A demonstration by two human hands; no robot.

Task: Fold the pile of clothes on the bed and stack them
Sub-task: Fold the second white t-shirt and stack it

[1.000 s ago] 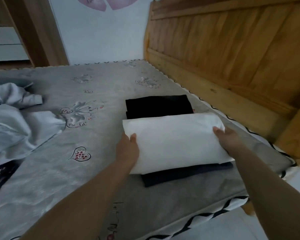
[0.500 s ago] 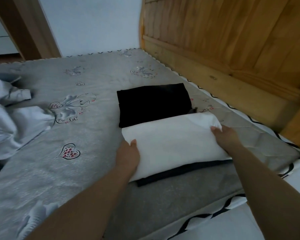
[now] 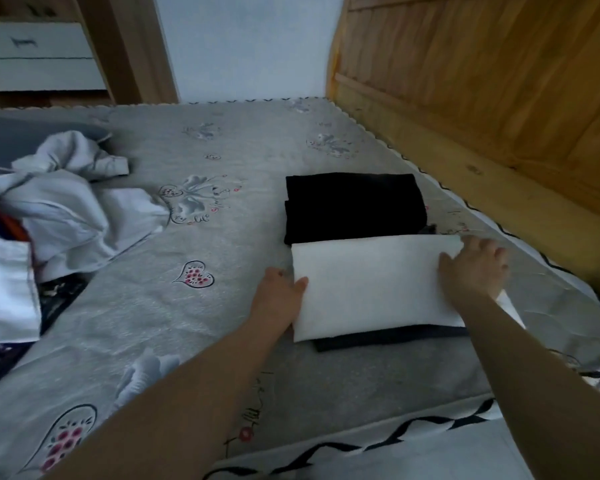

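1. Steadying the folded white garment (image 3: pixel 371 285) on the dark folded piece (image 3: pixel 388 338) near the bed's (image 3: pixel 222 306) right edge, so the stack squares up.
2. My left hand (image 3: pixel 279 296) pinches its left edge, thumb on top.
3. My right hand (image 3: pixel 473 271) lies flat on the right end, fingers relaxed.
4. Unfolded clothes (image 3: pixel 66 209) wait at the left; a black folded item (image 3: pixel 354 206) lies just behind.

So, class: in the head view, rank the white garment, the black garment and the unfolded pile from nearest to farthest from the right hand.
1. White garment: under the right hand.
2. Black garment: just beyond, leftward.
3. Unfolded pile: far left.
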